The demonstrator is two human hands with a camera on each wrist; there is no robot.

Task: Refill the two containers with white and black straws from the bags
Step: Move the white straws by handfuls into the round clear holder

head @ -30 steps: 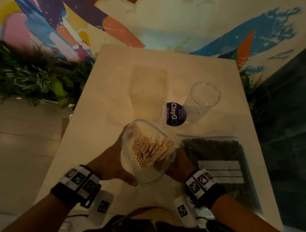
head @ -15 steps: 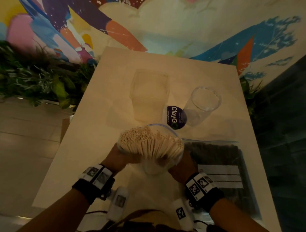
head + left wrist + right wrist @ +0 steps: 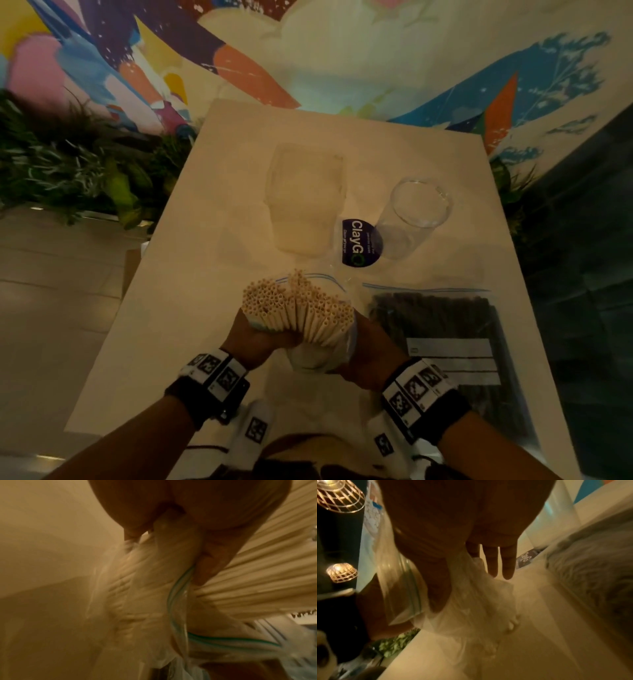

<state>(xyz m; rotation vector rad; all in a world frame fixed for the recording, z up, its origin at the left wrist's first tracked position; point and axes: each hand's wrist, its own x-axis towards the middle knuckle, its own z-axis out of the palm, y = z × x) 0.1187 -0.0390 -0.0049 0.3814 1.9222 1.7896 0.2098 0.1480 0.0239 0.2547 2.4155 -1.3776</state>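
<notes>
Two hands meet at the near edge of the pale table [image 3: 191, 274], both around one clear zip bag [image 3: 318, 359] of white straws [image 3: 298, 308]. The left hand [image 3: 255, 342] has its fingers curled round the bundle just below the bag's mouth; in the left wrist view the thumb [image 3: 216, 555] presses against the straws where they leave the bag's blue-green zip strip [image 3: 178, 601]. The straws fan upward and outward above both hands, their open ends facing the head camera, and most of their length stands clear of the bag. The right hand [image 3: 371, 353] is on the bag's right side; the right wrist view shows the thumb and palm holding crumpled plastic while two fingers [image 3: 500, 563] point out straight beyond it, so it seems to pinch the film rather than the straws, though the blur leaves that uncertain. Just to the right of the right hand, flat on the table, lies a second zip bag [image 3: 452, 349] packed with black straws [image 3: 431, 311], touched by neither hand. Farther back, well apart from the hands, stand two clear containers: a wide squarish one [image 3: 305, 202] straight beyond the white straws and a round glass [image 3: 416, 212] to its right. A dark round sticker [image 3: 359, 243] reading ClayGO lies between them on the tabletop.
</notes>
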